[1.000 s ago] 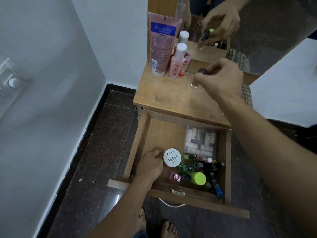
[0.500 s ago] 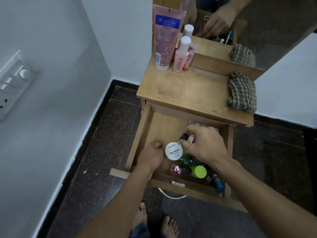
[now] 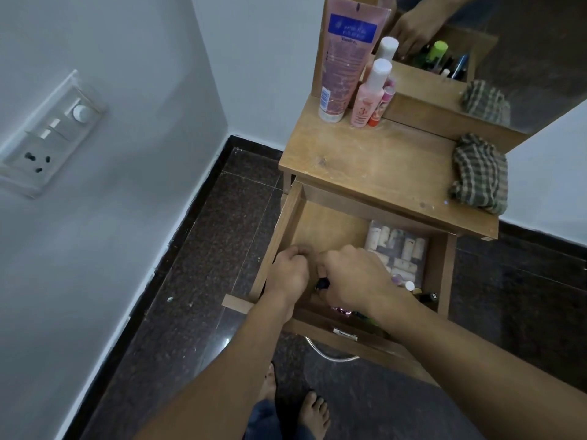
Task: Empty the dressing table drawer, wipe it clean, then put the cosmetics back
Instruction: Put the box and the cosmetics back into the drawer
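The wooden drawer (image 3: 440, 274) is pulled open below the dressing table top (image 3: 374, 166). Both my hands are inside it. My right hand (image 3: 355, 281) pinches a small nail polish bottle with a black cap (image 3: 322, 283) low over the drawer's front left part. Just left of it, my left hand (image 3: 290, 271) rests on the drawer floor with its fingers curled; nothing shows in it. A clear bag of small white tubes (image 3: 397, 252) lies at the drawer's back right. My right hand and forearm hide most of the other bottles.
A tall pink tube (image 3: 346, 55), a pink bottle with a white cap (image 3: 370, 96) and a small tube (image 3: 382, 103) stand at the table's back left. A checked cloth (image 3: 479, 174) lies at its right. A mirror (image 3: 508, 42) rises behind. My bare feet are below the drawer.
My right hand carried the small black-capped bottle from the table top down into the drawer and now holds it low at the front left. It now covers the white jar. My left hand stayed put.
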